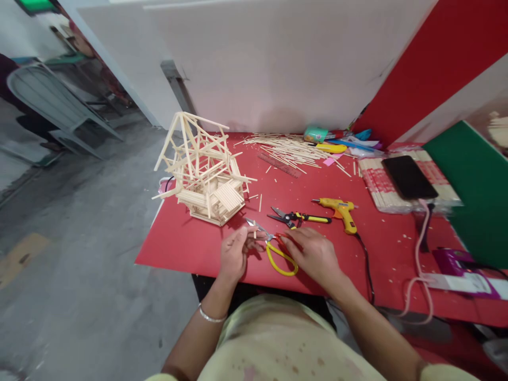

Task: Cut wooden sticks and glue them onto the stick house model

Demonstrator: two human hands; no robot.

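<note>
My left hand (235,254) is closed in a pinch on a short wooden stick (254,230), held beside the scissor blades. My right hand (313,254) is closed at the handle end of the scissors (282,267). One yellow handle loop shows below its fingers; the other is hidden. A small red part shows at the right fingertips, too small to make out. Beyond my left hand stands a house-like model (206,180) built of pale wooden sticks. Black-and-yellow snips (283,216) lie just beyond my right hand.
A yellow glue gun (341,210) with a black cord lies to the right. Loose sticks (286,148), a ruler (280,165) and a yellow cutter (331,148) lie at the back. A phone (409,177) rests on bagged sticks (373,182). A white wall (257,69) rises behind the red table (178,248).
</note>
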